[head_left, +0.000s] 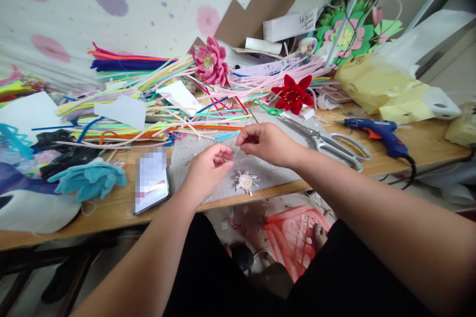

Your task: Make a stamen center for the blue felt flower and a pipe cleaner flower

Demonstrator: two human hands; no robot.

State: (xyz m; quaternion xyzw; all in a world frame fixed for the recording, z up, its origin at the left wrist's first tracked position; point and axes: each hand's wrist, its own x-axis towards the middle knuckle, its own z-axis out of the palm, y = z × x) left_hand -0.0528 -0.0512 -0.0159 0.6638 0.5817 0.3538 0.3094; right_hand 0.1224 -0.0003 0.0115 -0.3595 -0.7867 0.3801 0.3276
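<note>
Above the grey mat (203, 183), my left hand (208, 171) and my right hand (266, 144) meet, fingertips almost touching. Both pinch what looks like a thin pale strand (235, 152), mostly hidden by the fingers. Just below them on the mat lies a small round cream piece (245, 182) with short white spokes around its edge. Large silver scissors (327, 143) rest to the right, partly behind my right forearm. Pale blue stems (226, 135) lie just beyond my hands.
A blue glue gun (383, 131) lies at right, a phone (151, 181) at left. Bundles of coloured pipe cleaners (130, 64) fill the back. Around them are a pink flower (211, 62), a red flower (293, 94) and a blue flower (91, 181). A coral basket (297, 237) stands below.
</note>
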